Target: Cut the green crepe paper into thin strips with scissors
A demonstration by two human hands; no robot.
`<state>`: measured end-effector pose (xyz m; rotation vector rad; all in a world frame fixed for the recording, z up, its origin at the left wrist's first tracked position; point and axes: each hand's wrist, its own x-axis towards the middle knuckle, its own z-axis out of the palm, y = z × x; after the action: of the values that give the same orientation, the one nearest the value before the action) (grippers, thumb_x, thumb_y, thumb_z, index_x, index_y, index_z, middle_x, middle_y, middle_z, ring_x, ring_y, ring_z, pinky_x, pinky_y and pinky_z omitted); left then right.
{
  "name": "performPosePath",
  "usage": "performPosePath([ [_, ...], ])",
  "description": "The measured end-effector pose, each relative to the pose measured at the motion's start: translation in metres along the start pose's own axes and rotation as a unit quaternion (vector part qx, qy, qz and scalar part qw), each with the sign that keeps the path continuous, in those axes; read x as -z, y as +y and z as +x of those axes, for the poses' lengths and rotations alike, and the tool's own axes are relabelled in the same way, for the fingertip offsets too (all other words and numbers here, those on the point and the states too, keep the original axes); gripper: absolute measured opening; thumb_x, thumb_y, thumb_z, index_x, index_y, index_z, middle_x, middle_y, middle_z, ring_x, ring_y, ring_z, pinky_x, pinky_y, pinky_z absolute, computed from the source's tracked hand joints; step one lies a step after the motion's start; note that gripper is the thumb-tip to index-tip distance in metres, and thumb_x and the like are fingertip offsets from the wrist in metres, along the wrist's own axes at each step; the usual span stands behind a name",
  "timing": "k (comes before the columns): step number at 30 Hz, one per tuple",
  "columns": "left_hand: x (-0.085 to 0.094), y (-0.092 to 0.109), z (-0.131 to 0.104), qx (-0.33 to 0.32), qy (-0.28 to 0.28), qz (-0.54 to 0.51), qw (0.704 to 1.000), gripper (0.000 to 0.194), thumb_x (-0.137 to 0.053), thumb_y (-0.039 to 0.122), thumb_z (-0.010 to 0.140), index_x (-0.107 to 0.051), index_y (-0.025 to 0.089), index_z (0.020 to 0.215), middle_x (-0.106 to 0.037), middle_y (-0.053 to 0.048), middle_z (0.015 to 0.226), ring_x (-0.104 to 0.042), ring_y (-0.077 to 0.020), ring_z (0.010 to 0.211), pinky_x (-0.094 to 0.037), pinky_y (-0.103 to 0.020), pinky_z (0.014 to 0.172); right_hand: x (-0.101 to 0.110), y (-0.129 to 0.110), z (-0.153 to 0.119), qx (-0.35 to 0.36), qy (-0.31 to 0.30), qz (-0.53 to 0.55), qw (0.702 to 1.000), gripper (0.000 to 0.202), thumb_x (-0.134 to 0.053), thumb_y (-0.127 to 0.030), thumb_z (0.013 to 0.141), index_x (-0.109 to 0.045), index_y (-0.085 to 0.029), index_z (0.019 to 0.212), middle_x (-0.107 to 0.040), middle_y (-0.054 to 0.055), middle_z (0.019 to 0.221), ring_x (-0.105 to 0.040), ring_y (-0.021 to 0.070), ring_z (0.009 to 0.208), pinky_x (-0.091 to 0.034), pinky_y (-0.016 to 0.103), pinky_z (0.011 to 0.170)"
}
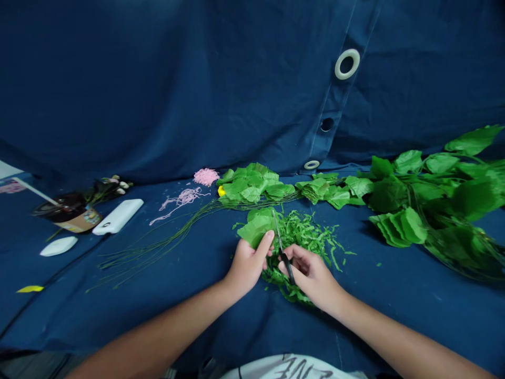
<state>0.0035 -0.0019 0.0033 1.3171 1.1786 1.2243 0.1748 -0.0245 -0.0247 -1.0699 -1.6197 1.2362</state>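
Note:
Near the middle, my left hand [249, 263] pinches a green leaf [255, 226] between thumb and fingers. My right hand [310, 275] is closed around black-handled scissors [278, 231], whose blades point up beside the leaf's right edge. Whether the blades touch the leaf is hard to tell. Beneath and behind both hands lies a loose heap of thin green scraps [307, 237]. Just beyond is a pile of green leaves [252, 181] with a yellow piece [221, 191] at its left end and long thin green stems [173, 237] trailing left.
Leafy green vines [445, 195] spread over the right side. Pink shreds [205, 177] and pink strands [185, 198] lie behind, left of centre. At the left are a dark cup [77, 213] with a straw, a white device [118, 217], a white oval object [59, 246] and a cable.

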Motion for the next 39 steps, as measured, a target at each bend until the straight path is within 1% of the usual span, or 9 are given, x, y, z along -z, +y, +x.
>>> performPosePath([
  [4, 0.000, 0.000, 0.000, -0.005, -0.005, 0.020, 1.000, 0.038, -0.059, 0.049, 0.089, -0.058, 0.016, 0.070, -0.056, 0.001, 0.059, -0.047, -0.0088, 0.042, -0.035, -0.021, 0.038, 0.000, -0.001, 0.000, 0.000, -0.002, 0.013, 1.000, 0.027, -0.071, -0.043, 0.085, -0.057, -0.020, 0.084, -0.046, -0.004, 0.066, -0.037, 0.0112, 0.055, -0.033, 0.022, 0.054],
  [8, 0.000, 0.000, 0.000, 0.008, 0.000, 0.020, 1.000, 0.038, -0.060, 0.049, 0.088, -0.058, 0.016, 0.071, -0.057, 0.000, 0.061, -0.047, -0.0091, 0.042, -0.035, -0.021, 0.037, -0.001, -0.002, 0.000, -0.002, 0.000, 0.013, 1.000, 0.026, -0.070, -0.042, 0.087, -0.058, -0.019, 0.081, -0.048, -0.004, 0.066, -0.038, 0.0111, 0.057, -0.035, 0.023, 0.055],
  [11, 0.000, 0.001, 0.000, 0.010, 0.003, 0.015, 1.000, 0.038, -0.060, 0.050, 0.088, -0.058, 0.016, 0.071, -0.058, -0.001, 0.062, -0.047, -0.0090, 0.042, -0.035, -0.021, 0.038, -0.001, -0.004, 0.000, -0.009, -0.008, 0.034, 0.999, 0.026, -0.070, -0.043, 0.086, -0.059, -0.019, 0.083, -0.051, -0.003, 0.069, -0.042, 0.0120, 0.059, -0.037, 0.023, 0.057],
  [15, 0.000, 0.003, -0.001, 0.009, 0.000, 0.011, 1.000, 0.038, -0.060, 0.049, 0.088, -0.058, 0.016, 0.071, -0.058, -0.001, 0.062, -0.047, -0.0088, 0.042, -0.035, -0.021, 0.038, 0.001, -0.008, 0.000, -0.012, -0.036, 0.055, 0.998, 0.029, -0.068, -0.049, 0.086, -0.062, -0.020, 0.088, -0.055, 0.000, 0.071, -0.051, 0.0163, 0.066, -0.042, 0.026, 0.062],
  [19, 0.000, 0.004, -0.002, 0.005, -0.001, 0.010, 1.000, 0.037, -0.060, 0.048, 0.088, -0.058, 0.015, 0.071, -0.056, 0.000, 0.061, -0.047, -0.0089, 0.042, -0.035, -0.021, 0.038, 0.003, -0.010, -0.001, -0.012, -0.045, 0.051, 0.998, 0.031, -0.066, -0.051, 0.087, -0.062, -0.020, 0.091, -0.057, 0.001, 0.072, -0.055, 0.0184, 0.071, -0.045, 0.027, 0.064],
  [23, 0.000, 0.001, -0.002, 0.007, 0.001, 0.022, 1.000, 0.037, -0.061, 0.048, 0.088, -0.057, 0.015, 0.071, -0.055, 0.001, 0.059, -0.046, -0.0089, 0.042, -0.036, -0.021, 0.039, 0.002, -0.007, 0.000, -0.014, -0.040, 0.041, 0.998, 0.031, -0.067, -0.050, 0.087, -0.062, -0.020, 0.091, -0.058, 0.001, 0.075, -0.053, 0.0162, 0.067, -0.043, 0.025, 0.062],
  [29, 0.002, -0.007, -0.002, -0.006, -0.004, 0.030, 1.000, 0.039, -0.059, 0.048, 0.090, -0.050, 0.017, 0.067, -0.046, 0.005, 0.054, -0.042, -0.0079, 0.043, -0.034, -0.022, 0.042, 0.000, -0.003, -0.001, -0.014, -0.029, 0.019, 0.999, 0.026, -0.065, -0.044, 0.090, -0.056, -0.020, 0.088, -0.051, -0.003, 0.071, -0.043, 0.0116, 0.059, -0.037, 0.022, 0.057],
  [34, 0.002, -0.009, -0.002, -0.007, -0.005, 0.039, 0.999, 0.037, -0.059, 0.047, 0.090, -0.050, 0.018, 0.070, -0.045, 0.005, 0.056, -0.042, -0.0079, 0.046, -0.035, -0.023, 0.048, 0.000, -0.003, -0.001, -0.009, -0.027, 0.010, 1.000, 0.022, -0.066, -0.039, 0.090, -0.056, -0.020, 0.087, -0.049, -0.004, 0.069, -0.041, 0.0113, 0.058, -0.036, 0.022, 0.057],
  [39, 0.002, -0.007, -0.001, -0.011, -0.011, 0.037, 0.999, 0.037, -0.059, 0.046, 0.091, -0.049, 0.017, 0.069, -0.045, 0.005, 0.056, -0.042, -0.0079, 0.048, -0.036, -0.023, 0.050, -0.001, -0.003, -0.001, -0.009, -0.011, 0.003, 1.000, 0.025, -0.067, -0.043, 0.088, -0.058, -0.020, 0.087, -0.049, -0.004, 0.068, -0.041, 0.0115, 0.057, -0.037, 0.022, 0.055],
])
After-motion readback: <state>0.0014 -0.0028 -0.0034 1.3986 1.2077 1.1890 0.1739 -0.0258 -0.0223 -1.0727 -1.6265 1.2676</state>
